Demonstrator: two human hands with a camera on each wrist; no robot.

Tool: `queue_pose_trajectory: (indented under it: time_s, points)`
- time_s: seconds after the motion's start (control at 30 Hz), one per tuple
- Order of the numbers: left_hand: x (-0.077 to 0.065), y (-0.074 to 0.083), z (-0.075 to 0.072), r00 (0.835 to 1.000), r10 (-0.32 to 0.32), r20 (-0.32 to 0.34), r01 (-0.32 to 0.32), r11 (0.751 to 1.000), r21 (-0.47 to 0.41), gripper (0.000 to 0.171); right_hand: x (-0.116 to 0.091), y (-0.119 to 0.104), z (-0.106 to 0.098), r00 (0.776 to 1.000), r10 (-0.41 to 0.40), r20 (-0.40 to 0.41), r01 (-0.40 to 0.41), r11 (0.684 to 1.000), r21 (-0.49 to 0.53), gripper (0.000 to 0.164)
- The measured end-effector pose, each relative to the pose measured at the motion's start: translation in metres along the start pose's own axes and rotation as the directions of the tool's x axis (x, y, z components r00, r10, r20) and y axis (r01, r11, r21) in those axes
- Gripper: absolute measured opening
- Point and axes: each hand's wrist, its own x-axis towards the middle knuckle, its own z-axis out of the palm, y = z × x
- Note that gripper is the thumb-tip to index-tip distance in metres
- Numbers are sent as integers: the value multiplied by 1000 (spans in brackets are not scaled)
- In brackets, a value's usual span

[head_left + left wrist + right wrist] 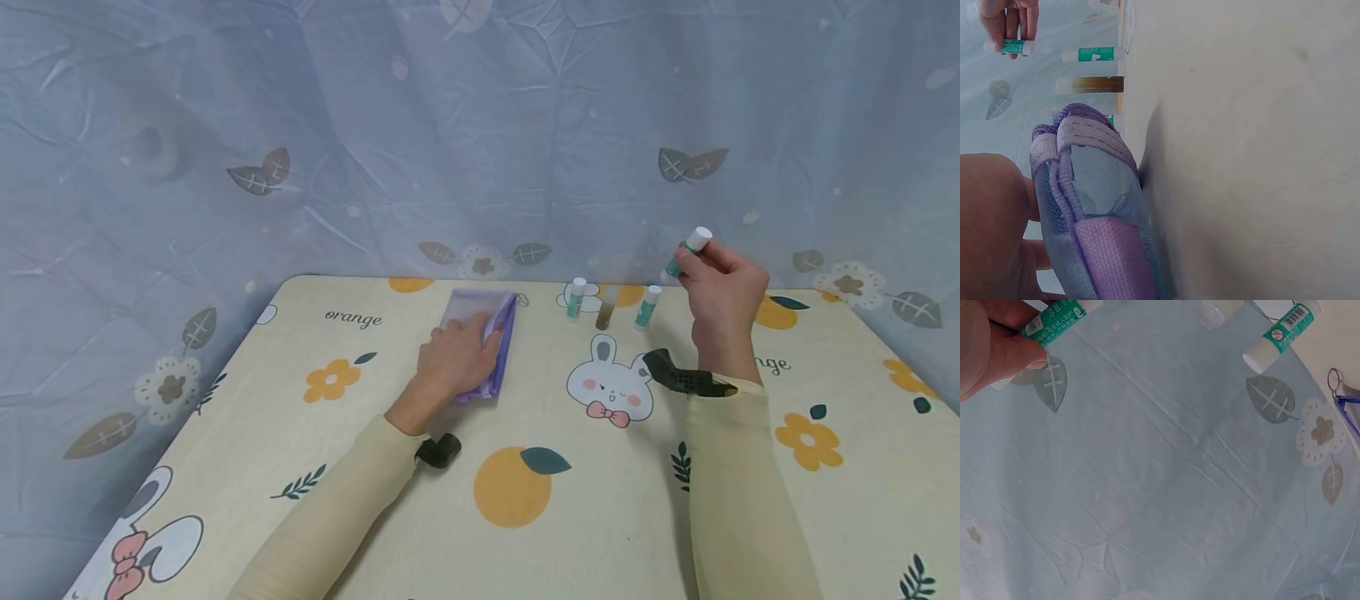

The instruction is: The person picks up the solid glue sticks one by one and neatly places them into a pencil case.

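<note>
My left hand (457,358) rests on top of a folded purple mesh pouch (504,346), fingers spread over it. The left wrist view shows the pouch (1100,181) from its end, with purple trim and the hand above it. Raised above the back right of the table, my right hand (723,287) pinches a green glue stick with a white cap (699,239) between thumb and fingers. Left of that hand, two similar glue sticks (576,298) (648,307) stand upright. Between them is a brown tube (605,310) with a translucent upper part.
A cream cloth (405,517) printed with oranges, flowers and rabbits covers the table. Behind it hangs a blue-grey curtain (480,150) with leaf prints. The standing sticks are near the table's back edge. A small loop (522,300) is at the pouch's upper right corner.
</note>
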Motion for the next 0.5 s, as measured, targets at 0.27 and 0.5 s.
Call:
queue_pose_trajectory:
  time_s: [0.27, 0.5]
  points:
    - [0, 1, -1, 1000, 0, 4, 0, 1000, -1, 58, -3, -3, 1, 1000, 6, 10, -5, 1000, -14, 44]
    - [-1, 1, -1, 1000, -5, 11, 5, 1000, 8, 59, -4, -1, 4, 1000, 5, 22, -4, 999, -36, 44]
